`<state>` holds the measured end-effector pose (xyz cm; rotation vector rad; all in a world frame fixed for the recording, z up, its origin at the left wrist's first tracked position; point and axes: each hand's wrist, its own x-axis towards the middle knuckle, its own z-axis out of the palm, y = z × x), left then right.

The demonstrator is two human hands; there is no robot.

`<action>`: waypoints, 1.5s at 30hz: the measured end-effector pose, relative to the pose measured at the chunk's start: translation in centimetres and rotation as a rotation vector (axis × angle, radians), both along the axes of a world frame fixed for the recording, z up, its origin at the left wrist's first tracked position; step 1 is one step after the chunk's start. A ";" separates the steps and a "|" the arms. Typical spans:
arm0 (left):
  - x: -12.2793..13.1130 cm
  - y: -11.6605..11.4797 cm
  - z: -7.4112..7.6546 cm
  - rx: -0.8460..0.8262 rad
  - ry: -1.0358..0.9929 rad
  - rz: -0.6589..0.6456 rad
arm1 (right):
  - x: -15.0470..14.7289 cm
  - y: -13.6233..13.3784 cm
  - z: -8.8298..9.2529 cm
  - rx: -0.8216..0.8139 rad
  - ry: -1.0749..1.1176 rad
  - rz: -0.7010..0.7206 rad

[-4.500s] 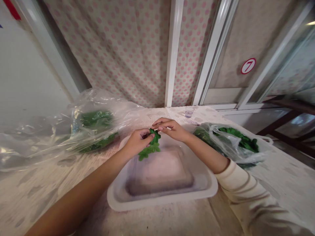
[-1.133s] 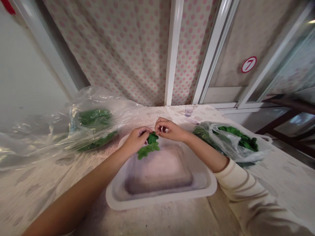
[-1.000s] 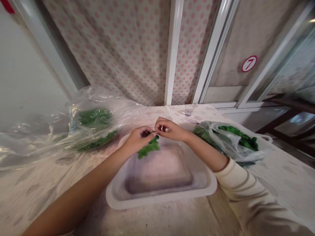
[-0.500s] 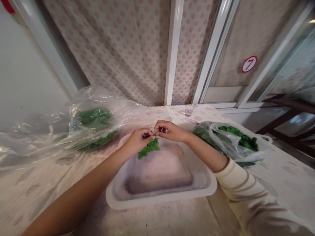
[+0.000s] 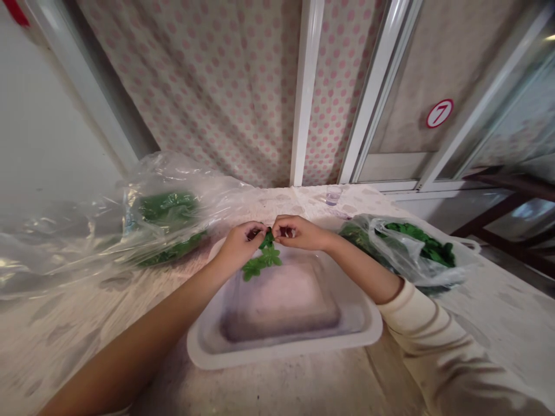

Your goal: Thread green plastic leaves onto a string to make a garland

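I read both hands working close together above the white plastic tray (image 5: 281,351), at lower centre of the frame. The left hand (image 5: 240,248) has its fingers (image 5: 255,230) closed around the upper end of a leafy green sprig (image 5: 261,268). The right hand (image 5: 297,233) has its fingertips (image 5: 277,224) curled together just beside them, so the two hands nearly touch. The sprig hangs below them over the upper part of the tray.

Risk: the pinch is small, so a slack grip would let the sprig drop into the tray. Any sharp parting of the hands could tear the leaves or stem. The clear plastic bag (image 5: 65,242) at left lies near the left wrist, and its loose film could catch on that arm. The drinking glass (image 5: 333,195) stands beyond the hands at the far table edge, and a forward reach could knock it.

Hidden: the fingers cover the stem and the exact contact point, so I cannot tell what the right fingertips clamp. A pale speck between them is too small to identify.
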<state>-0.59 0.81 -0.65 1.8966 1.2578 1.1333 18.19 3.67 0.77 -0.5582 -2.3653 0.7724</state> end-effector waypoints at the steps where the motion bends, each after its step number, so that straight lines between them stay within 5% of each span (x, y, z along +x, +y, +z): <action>1: -0.1 0.1 -0.1 0.007 -0.010 0.008 | 0.0 0.0 0.0 0.002 -0.003 0.005; 45: -0.4 0.6 -0.2 0.142 -0.260 0.224 | 0.2 0.3 -0.4 -0.156 -0.114 0.079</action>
